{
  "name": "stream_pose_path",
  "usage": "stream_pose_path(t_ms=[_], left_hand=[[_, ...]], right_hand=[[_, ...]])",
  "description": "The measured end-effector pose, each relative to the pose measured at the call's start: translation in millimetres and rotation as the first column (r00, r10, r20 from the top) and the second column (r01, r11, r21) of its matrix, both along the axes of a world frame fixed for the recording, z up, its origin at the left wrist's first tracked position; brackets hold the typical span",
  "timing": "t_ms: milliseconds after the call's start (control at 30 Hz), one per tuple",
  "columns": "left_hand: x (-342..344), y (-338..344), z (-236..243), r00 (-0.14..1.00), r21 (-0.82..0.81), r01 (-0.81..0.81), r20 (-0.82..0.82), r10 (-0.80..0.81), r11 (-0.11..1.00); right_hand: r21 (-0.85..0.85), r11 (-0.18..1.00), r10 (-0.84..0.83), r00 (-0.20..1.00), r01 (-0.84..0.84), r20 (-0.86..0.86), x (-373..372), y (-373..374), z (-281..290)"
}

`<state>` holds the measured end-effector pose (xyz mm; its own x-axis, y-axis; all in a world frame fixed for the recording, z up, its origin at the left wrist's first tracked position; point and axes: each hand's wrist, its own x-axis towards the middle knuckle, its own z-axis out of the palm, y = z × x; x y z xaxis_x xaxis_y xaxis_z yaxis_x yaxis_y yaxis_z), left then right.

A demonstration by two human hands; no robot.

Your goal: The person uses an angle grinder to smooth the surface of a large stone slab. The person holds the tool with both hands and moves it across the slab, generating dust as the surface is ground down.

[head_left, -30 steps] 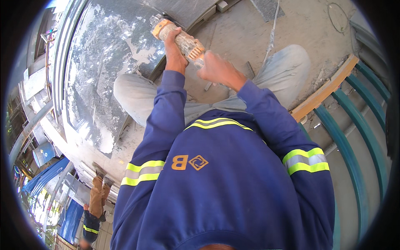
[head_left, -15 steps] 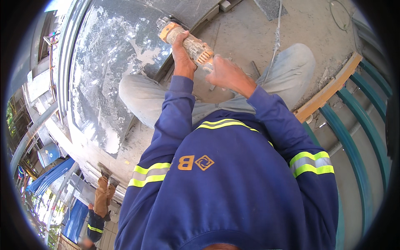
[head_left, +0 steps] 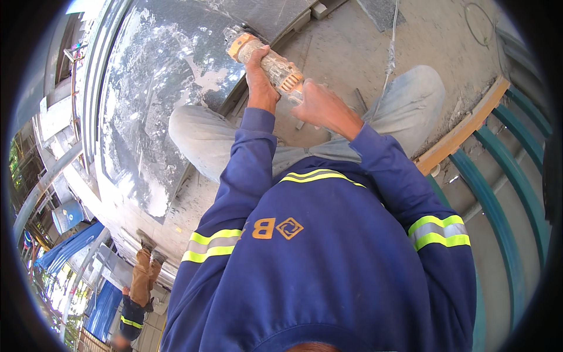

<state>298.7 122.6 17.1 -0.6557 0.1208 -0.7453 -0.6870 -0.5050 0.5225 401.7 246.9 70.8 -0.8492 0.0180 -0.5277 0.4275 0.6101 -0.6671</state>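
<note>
A dusty angle grinder (head_left: 274, 69) with orange parts lies slantwise in my two hands, above the edge of a dark stone slab (head_left: 146, 82). Its metal head points away to the upper left, over the slab. My left hand (head_left: 261, 83) is wrapped round the middle of the body, thumb on top. Closed round the rear end is my right hand (head_left: 326, 107), which hides that part of the tool. Whitish dust and patches cover the slab's surface.
My bent knees in pale jeans (head_left: 199, 138) flank the grinder. A cord (head_left: 392, 56) runs past my right knee. On the right are a wooden board (head_left: 463, 126) and green metal bars (head_left: 510, 149). Far lower left, another person (head_left: 141, 281) stands near blue sheeting.
The grinder and both hands have shifted very slightly to the right within the picture. My grip on it stays the same.
</note>
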Motion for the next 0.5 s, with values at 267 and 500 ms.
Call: stream_pose_path(t_ms=[267,500], left_hand=[[-19,-8,-14,0.999,0.009,0.031,-0.014,-0.031,0.999],[-2,0,0,1.0,-0.017,0.004,0.004,-0.004,1.0]], right_hand=[[-0.111,0.994,0.006,0.998,0.001,0.063,-19,0,4],[-0.048,0.998,0.03,0.996,-0.026,0.081,-5,3,4]])
